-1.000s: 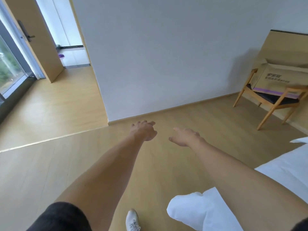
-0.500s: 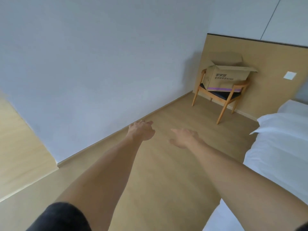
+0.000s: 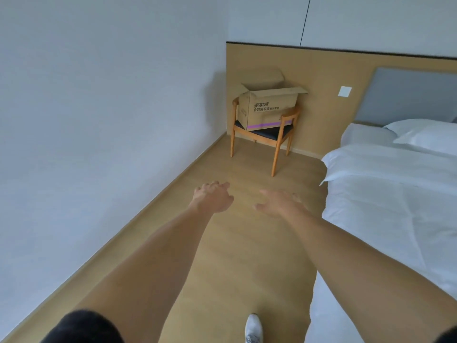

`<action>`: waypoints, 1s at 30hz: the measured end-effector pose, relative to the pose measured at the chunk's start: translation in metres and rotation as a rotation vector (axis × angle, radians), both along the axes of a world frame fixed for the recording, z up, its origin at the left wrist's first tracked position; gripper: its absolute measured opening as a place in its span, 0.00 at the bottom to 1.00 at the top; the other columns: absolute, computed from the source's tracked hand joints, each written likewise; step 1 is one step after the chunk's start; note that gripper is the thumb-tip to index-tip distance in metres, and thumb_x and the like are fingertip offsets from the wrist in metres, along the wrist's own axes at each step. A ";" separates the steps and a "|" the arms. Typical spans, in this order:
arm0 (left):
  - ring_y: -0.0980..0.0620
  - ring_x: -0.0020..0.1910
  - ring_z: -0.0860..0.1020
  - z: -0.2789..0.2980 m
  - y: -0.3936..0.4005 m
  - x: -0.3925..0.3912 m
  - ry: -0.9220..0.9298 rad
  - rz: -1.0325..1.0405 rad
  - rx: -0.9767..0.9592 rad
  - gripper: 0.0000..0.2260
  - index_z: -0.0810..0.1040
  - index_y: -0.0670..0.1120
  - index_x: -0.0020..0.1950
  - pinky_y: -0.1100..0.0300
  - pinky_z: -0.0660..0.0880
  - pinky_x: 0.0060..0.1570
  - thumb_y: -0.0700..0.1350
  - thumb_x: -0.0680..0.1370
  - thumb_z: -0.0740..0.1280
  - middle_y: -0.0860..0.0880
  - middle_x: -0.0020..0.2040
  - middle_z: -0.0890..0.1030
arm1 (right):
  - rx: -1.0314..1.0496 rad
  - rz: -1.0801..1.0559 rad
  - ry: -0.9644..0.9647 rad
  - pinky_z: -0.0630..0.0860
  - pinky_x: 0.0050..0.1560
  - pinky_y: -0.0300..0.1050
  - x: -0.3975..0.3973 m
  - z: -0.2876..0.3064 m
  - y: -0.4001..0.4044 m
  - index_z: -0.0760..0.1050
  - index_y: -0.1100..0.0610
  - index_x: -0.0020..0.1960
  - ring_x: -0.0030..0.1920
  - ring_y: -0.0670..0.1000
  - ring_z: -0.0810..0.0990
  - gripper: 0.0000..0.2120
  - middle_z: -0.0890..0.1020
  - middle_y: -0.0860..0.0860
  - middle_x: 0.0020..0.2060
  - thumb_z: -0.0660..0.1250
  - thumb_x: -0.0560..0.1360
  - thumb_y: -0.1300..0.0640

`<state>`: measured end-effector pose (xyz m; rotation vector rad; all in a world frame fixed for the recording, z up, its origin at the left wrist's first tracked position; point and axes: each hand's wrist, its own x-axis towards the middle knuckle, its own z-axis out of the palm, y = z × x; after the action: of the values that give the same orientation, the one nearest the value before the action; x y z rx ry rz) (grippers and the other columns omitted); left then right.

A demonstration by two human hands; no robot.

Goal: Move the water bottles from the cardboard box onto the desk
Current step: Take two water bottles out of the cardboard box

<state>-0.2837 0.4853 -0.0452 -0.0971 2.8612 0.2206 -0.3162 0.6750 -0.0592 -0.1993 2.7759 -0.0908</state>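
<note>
An open cardboard box [image 3: 268, 107] with printed lettering and a purple stripe sits on a wooden chair [image 3: 277, 142] in the far corner. Its flaps stand up and its inside is hidden, so no water bottles show. No desk is in view. Both my arms reach forward over the wooden floor, well short of the chair. My left hand [image 3: 212, 197] hangs with loosely curled fingers and holds nothing. My right hand [image 3: 279, 203] is spread, palm down, and empty.
A bed [image 3: 395, 194] with white sheets and a pillow [image 3: 425, 134] fills the right side. A white wall [image 3: 99, 120] runs along the left. A strip of wooden floor [image 3: 247, 256] leads between them to the chair. My white shoe [image 3: 253, 328] shows at the bottom.
The view has swung right and moved forward: the doorway has left the frame, and the chair with the box now stands ahead and larger. Both hands stay out in front, empty.
</note>
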 end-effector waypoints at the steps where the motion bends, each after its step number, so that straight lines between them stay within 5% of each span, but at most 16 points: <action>1: 0.42 0.73 0.67 0.000 0.003 -0.022 0.000 -0.009 -0.011 0.23 0.62 0.54 0.79 0.46 0.65 0.69 0.55 0.83 0.55 0.46 0.75 0.68 | -0.006 -0.011 -0.002 0.60 0.73 0.57 -0.019 -0.001 0.005 0.59 0.44 0.79 0.76 0.57 0.64 0.33 0.67 0.52 0.76 0.59 0.77 0.33; 15: 0.39 0.71 0.69 0.015 0.101 -0.311 -0.026 -0.131 -0.008 0.20 0.67 0.53 0.74 0.42 0.67 0.68 0.50 0.82 0.55 0.43 0.72 0.71 | -0.069 -0.154 -0.037 0.65 0.69 0.60 -0.263 0.001 0.113 0.57 0.45 0.80 0.75 0.60 0.65 0.35 0.67 0.53 0.76 0.57 0.77 0.33; 21: 0.41 0.77 0.63 0.005 0.135 -0.413 -0.039 -0.157 0.064 0.24 0.61 0.57 0.80 0.42 0.61 0.74 0.52 0.83 0.57 0.46 0.79 0.64 | -0.076 -0.250 -0.031 0.64 0.70 0.60 -0.341 0.000 0.156 0.58 0.44 0.79 0.75 0.60 0.65 0.33 0.68 0.52 0.75 0.57 0.77 0.34; 28: 0.42 0.71 0.70 -0.016 0.181 -0.565 -0.040 -0.259 0.070 0.21 0.67 0.55 0.75 0.41 0.68 0.70 0.54 0.82 0.60 0.46 0.73 0.71 | -0.062 -0.362 0.047 0.66 0.59 0.54 -0.455 0.009 0.196 0.66 0.46 0.73 0.68 0.58 0.71 0.27 0.75 0.53 0.67 0.57 0.76 0.38; 30: 0.42 0.69 0.73 -0.017 0.195 -0.615 -0.030 -0.299 0.100 0.20 0.68 0.55 0.74 0.41 0.70 0.68 0.54 0.82 0.59 0.46 0.71 0.73 | -0.051 -0.370 0.048 0.66 0.63 0.55 -0.495 0.014 0.206 0.65 0.47 0.75 0.69 0.59 0.70 0.29 0.74 0.54 0.69 0.57 0.77 0.37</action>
<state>-0.8985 0.6805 -0.0619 0.3411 2.7819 0.2961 -0.8115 0.8810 -0.0451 0.3061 2.8262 -0.2522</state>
